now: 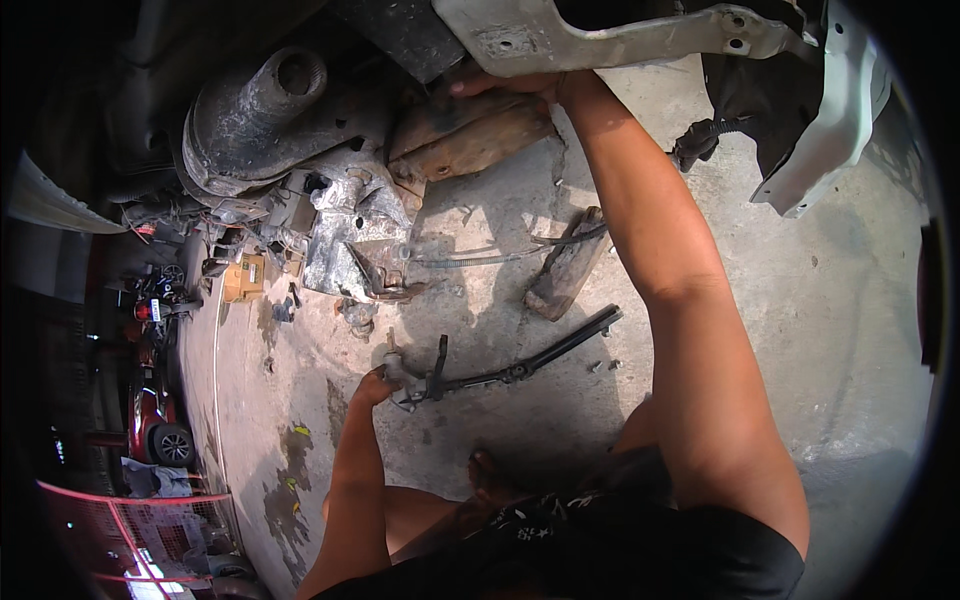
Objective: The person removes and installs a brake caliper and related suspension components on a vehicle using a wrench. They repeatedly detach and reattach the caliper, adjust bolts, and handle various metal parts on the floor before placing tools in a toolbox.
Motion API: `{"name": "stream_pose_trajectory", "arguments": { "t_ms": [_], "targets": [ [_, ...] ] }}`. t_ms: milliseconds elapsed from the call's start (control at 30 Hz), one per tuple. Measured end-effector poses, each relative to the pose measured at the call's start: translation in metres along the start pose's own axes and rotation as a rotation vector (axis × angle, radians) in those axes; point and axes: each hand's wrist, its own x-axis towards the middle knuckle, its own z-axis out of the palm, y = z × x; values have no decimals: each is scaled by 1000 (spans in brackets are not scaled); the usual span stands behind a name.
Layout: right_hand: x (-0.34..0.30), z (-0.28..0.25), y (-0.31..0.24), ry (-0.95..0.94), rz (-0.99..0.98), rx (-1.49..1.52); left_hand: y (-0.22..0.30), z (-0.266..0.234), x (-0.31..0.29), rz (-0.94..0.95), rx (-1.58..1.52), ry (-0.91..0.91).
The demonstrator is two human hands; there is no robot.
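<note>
My left hand is closed round the grey housing at one end of a steering rack. This long dark tube slants up to the right, low over or on the concrete; I cannot tell which. A short black arm stands off it near the housing. My right hand reaches in below a pale metal vehicle frame piece, which partly covers it. Its fingers look stretched out over a thick wooden block, perhaps touching it.
Dirty, silvery underbody parts and a round hollow fitting fill the upper left. Another wooden block lies on the concrete floor beside small bolts. Farther left are a cardboard box, a red car and a red rail.
</note>
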Motion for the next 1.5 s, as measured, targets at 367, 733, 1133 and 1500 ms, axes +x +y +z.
{"name": "stream_pose_trajectory", "arguments": {
  "t_ms": [367,733,1133,1500],
  "targets": [
    [-10,27,94,-48,-77,-46,57,-161,-124,94,-369,-94],
    [-17,31,85,-274,-324,-740,30,-122,-134,-154,-618,-262],
    [19,51,62,-343,-305,-154,51,-128,-120,-56,-529,-284],
    [18,39,110,-102,-288,-221,41,-132,-119,8,-374,-236]
  ]
}}
